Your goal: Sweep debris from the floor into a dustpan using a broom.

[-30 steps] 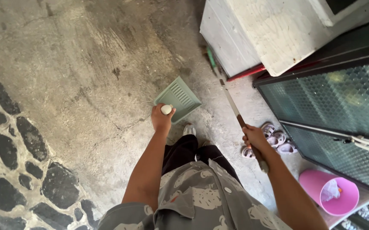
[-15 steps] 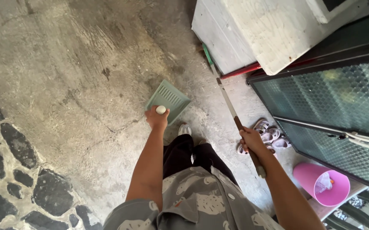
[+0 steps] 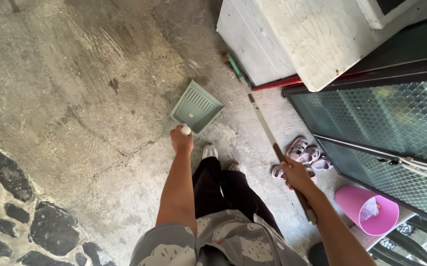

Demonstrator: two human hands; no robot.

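1. The left hand (image 3: 181,140) is closed in a fist around the white knob at the top of the dustpan handle; the fingers wrap it fully
2. The dustpan (image 3: 196,106) is pale green, with ribs across its tray. It sits just beyond the left hand, above the concrete floor (image 3: 75,88); I cannot tell if its front edge touches the floor
3. The right hand (image 3: 296,173) is closed around the brown upper part of the broom stick (image 3: 265,125), with the thumb side toward the far end
4. The broom stick runs at a slant from the right hand up to the white box (image 3: 292,39), where its green lower end lies near the base of the box. The bristles are hidden, so I cannot describe them
5. The dustpan and the stick are apart, with bare floor between them
6. One light shoe (image 3: 210,150) of the person shows below the dustpan, above the black trousers
7. Small pink sandals (image 3: 308,156) lie just beside the right hand, near a dark door with patterned glass (image 3: 390,118)
8. A pink bucket (image 3: 366,209) stands at lower right, with a crumpled bag inside
9. At lower left the floor changes to dark stones (image 3: 6,197) set in pale mortar
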